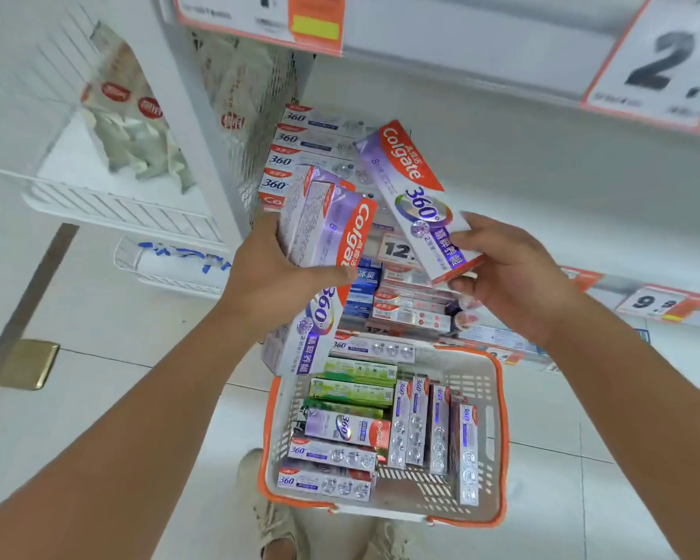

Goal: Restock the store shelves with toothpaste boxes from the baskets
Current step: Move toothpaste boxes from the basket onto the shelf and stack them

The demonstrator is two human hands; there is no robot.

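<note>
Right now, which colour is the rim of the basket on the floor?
Orange, on the basket; the head view shows it.

Pale tiled floor (98, 325) — white wire rack (110, 204)

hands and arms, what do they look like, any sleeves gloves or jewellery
Both forearms are bare up to the frame edge, with no sleeve in view. The left hand and right hand are ungloved. No ring, watch or bracelet shows on either. The visible nails look short and plain.
</note>
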